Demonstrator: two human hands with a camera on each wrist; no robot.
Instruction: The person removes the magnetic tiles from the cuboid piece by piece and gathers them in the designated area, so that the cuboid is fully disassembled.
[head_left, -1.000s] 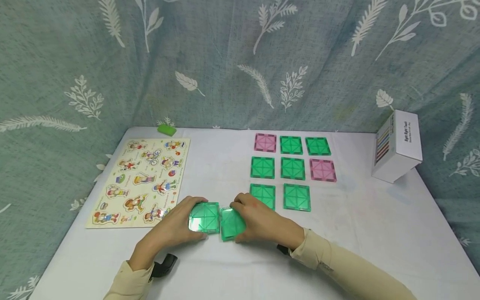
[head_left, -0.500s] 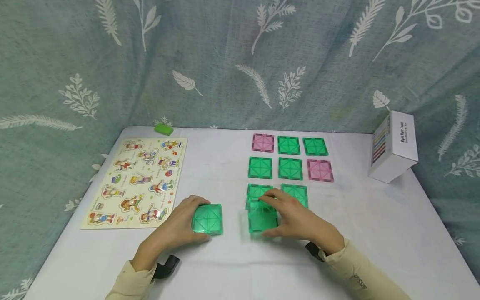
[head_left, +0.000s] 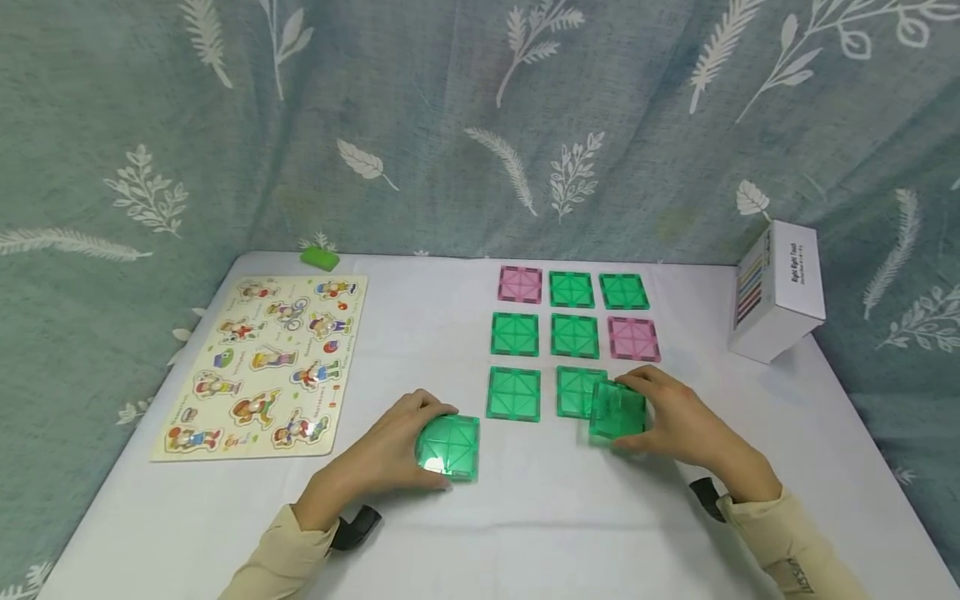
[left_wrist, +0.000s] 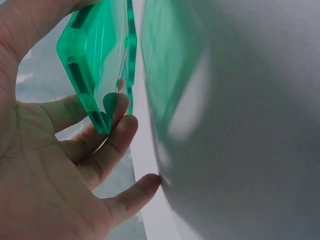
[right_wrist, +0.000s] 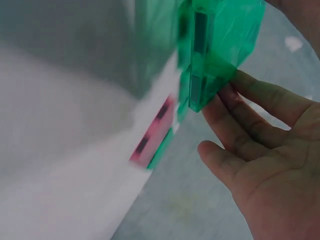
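Observation:
In the head view, my left hand (head_left: 393,446) holds a translucent green square magnetic tile (head_left: 453,450) by opposite edges, thumb at the near side. The left wrist view shows this tile (left_wrist: 82,65) raised off the white cloth. My right hand (head_left: 678,429) pinches another green tile (head_left: 618,413) between thumb and fingers. It hangs above the cloth, overlapping in view the right-hand tile (head_left: 576,392) of the near row. In the right wrist view the held tile (right_wrist: 227,45) is tilted. Left of that row lies another green tile (head_left: 513,393).
Behind, two rows of flat tiles include a pink tile (head_left: 633,339) at right and another pink tile (head_left: 520,285) at far left. A picture puzzle board (head_left: 262,367) lies left, a green block (head_left: 319,258) behind it. A white box (head_left: 777,290) stands right.
The right hand has carried its green tile rightward, away from the left hand's tile, to the near row's right end. The left hand has shifted slightly right, still holding its tile.

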